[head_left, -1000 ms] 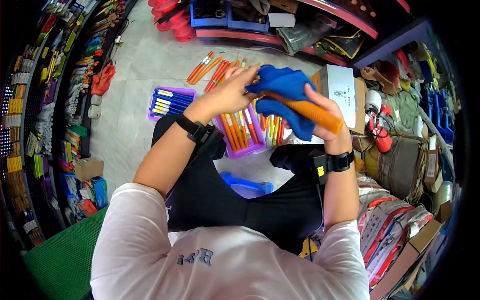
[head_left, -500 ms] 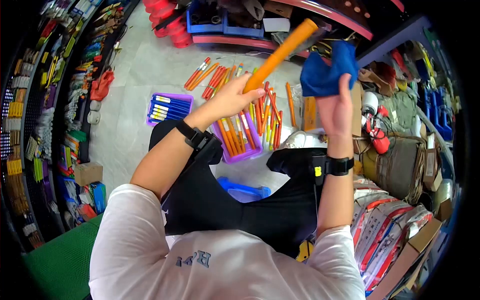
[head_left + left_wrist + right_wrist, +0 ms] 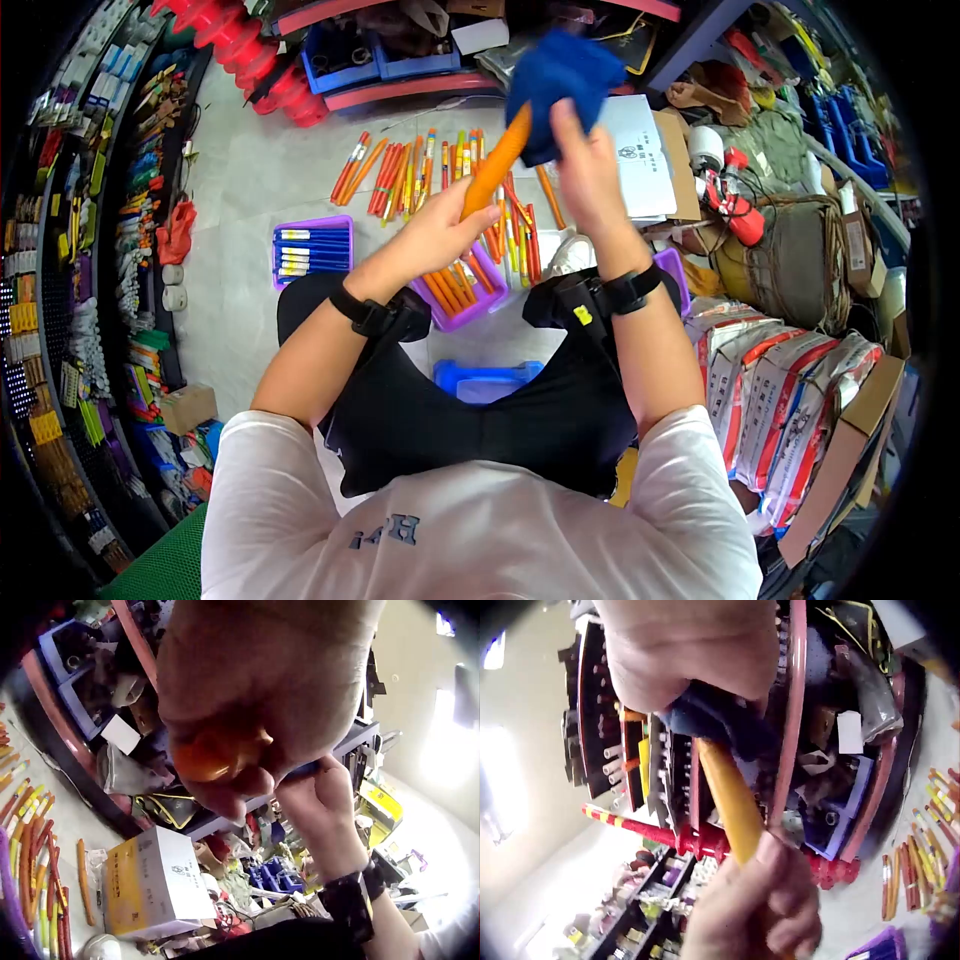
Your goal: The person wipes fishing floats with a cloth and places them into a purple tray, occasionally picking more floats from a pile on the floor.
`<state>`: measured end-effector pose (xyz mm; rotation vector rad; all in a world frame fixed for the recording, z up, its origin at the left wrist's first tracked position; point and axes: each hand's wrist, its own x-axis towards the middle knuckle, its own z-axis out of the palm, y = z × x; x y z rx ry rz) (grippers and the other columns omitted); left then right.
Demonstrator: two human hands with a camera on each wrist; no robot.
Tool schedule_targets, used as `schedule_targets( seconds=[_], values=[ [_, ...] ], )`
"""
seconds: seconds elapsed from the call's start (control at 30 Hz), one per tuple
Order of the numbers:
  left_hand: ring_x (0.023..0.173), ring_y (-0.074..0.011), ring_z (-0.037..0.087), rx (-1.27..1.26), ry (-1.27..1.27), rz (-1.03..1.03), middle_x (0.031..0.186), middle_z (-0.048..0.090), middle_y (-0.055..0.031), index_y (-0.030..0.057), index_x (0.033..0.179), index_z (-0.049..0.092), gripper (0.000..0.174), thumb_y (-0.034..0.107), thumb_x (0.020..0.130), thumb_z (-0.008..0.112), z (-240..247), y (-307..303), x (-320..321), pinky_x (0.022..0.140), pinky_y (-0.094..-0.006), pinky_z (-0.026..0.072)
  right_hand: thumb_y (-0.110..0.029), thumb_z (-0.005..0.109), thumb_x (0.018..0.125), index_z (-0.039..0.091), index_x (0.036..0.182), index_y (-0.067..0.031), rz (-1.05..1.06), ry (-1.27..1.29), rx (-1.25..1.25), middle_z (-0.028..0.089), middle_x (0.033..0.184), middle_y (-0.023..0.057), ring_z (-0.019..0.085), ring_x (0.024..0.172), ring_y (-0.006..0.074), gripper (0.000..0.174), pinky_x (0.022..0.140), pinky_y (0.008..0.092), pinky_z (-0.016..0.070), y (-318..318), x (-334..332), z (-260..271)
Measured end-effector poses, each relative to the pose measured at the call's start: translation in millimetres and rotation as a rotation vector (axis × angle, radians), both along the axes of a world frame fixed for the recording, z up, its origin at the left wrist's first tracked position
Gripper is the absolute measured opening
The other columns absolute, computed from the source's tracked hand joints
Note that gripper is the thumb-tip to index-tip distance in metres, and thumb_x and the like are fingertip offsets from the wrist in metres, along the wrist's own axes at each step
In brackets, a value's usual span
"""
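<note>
My left hand (image 3: 440, 228) grips a thick orange rod (image 3: 496, 165) near its lower end, thumb along its side. The rod slants up and away to the right. At its upper end my right hand (image 3: 592, 182) holds a blue cloth (image 3: 562, 88), slightly blurred. In the right wrist view the cloth (image 3: 716, 724) covers the rod's far end, and the left fist (image 3: 757, 907) is round the near part. The left wrist view shows the rod's orange end (image 3: 204, 759) coming out of the left hand.
On the floor lie several red, orange and yellow sticks (image 3: 405, 178). One purple basket (image 3: 462, 324) holds orange sticks, another (image 3: 273, 255) blue ones. A white box (image 3: 645, 160) stands at the right, beside filled sacks (image 3: 775, 395). Blue bins (image 3: 342, 72) sit on the far shelf.
The right hand first has the cloth round the rod, then moves apart from it with the cloth, and now has the cloth at the rod's upper end. The left hand keeps the rod.
</note>
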<state>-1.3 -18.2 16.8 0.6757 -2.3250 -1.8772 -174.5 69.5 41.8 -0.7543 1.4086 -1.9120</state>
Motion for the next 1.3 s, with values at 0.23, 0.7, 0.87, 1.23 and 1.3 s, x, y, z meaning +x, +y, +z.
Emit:
schedule_targets(
  seconds=[0.23,0.7,0.87,1.23,1.3],
  values=[
    [0.051,-0.0078,0.048,0.13,0.014,-0.002,0.066,0.051,-0.0005,0.0034,0.104,0.048,0.026,0.027,0.094,0.055,-1.8,7.9,1.4,0.047,-0.0247,0.041,-0.025,0.054,0.095,0.061,0.107,-0.0034,0.0,0.274,0.055,0.063,0.093,0.0007,0.054,0.087,0.0108,0.025,0.082,0.0264,0.0434,-1.9,28.8,-15.0],
    [0.046,-0.0099,0.049,0.234,-0.021,-0.088,0.068,0.05,-0.0023,0.0048,0.111,0.043,0.031,0.032,0.096,0.05,0.7,18.0,-4.5,0.043,-0.0251,0.0414,-0.032,0.053,0.096,0.064,0.095,-0.004,-0.183,0.001,0.028,0.06,0.085,-0.0033,0.049,0.076,0.0048,0.03,0.07,0.0217,0.0409,0.3,-0.2,1.0],
    [0.045,-0.0113,0.051,0.36,0.009,0.008,0.067,0.048,-0.0022,0.0051,0.113,0.04,0.032,0.03,0.097,0.05,-7.2,14.9,-5.8,0.042,-0.0248,0.0432,-0.026,0.054,0.094,0.063,0.101,-0.0035,0.02,0.192,0.115,0.058,0.087,-0.0001,0.05,0.079,0.0083,0.025,0.073,0.0248,0.0421,-1.3,20.1,-12.8],
    [0.056,-0.0079,0.054,0.069,-0.042,-0.01,0.073,0.051,-0.0003,0.0061,0.109,0.047,0.025,0.026,0.095,0.053,-8.6,16.6,-0.2,0.05,-0.0216,0.045,-0.032,0.051,0.096,0.062,0.102,-0.0051,-0.213,-0.192,-0.051,0.063,0.089,-0.0024,0.055,0.078,0.0067,0.029,0.073,0.0257,0.0457,6.9,-19.3,14.6],
    [0.056,-0.007,0.052,0.047,-0.066,-0.025,0.072,0.049,0.0005,0.0065,0.109,0.047,0.025,0.026,0.095,0.054,-5.5,14.5,-1.5,0.05,-0.0212,0.0443,-0.031,0.048,0.097,0.059,0.111,-0.0024,-0.181,-0.324,-0.179,0.064,0.102,0.002,0.06,0.091,0.0131,0.033,0.083,0.0296,0.0473,7.5,-23.3,11.7]
  ],
)
